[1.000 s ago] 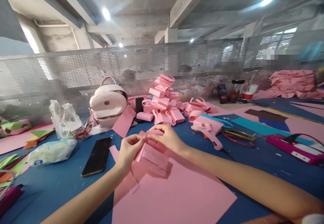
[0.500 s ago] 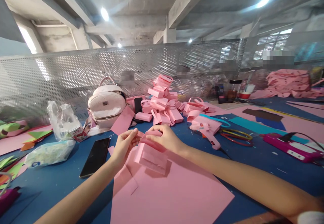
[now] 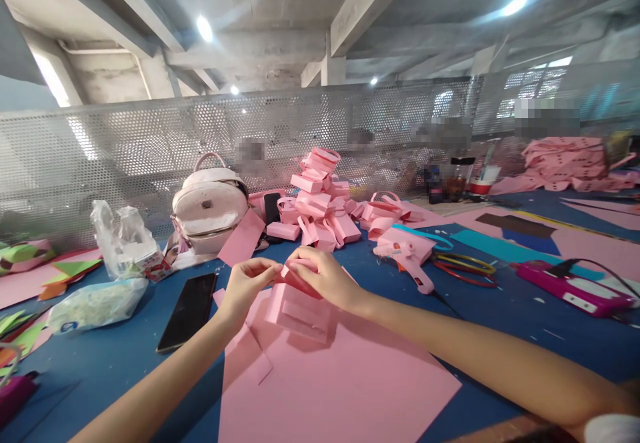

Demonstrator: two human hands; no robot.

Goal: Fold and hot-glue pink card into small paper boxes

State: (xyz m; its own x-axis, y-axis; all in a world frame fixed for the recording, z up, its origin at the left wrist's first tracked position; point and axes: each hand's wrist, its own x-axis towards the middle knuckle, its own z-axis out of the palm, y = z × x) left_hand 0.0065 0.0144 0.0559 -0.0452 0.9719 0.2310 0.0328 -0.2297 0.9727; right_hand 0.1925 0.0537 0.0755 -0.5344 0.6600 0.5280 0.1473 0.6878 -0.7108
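Observation:
A small folded pink paper box (image 3: 299,314) rests on a large pink sheet (image 3: 340,389) before me. My right hand (image 3: 325,276) is closed on the raised paper flap at the box's top, thumb in front and fingers behind. At the flap's left end, my left hand (image 3: 250,289) is closed too, thumb and fingertips pinched together against the paper edge. What lies between the left fingertips is mostly hidden. A smaller folded pink piece (image 3: 250,349) lies on the sheet, below my left hand.
A black phone (image 3: 187,313) lies left of the sheet. Behind my hands are a white backpack (image 3: 210,206) and a pile of pink paper boxes (image 3: 323,199). A pink glue gun (image 3: 407,263), rolls of tape (image 3: 465,269) and a magenta power strip (image 3: 575,287) lie to the right.
My left hand has turned slightly, its fingers now drawn together at the flap's left end. My right hand has shifted a little left along the flap. The box stays in place.

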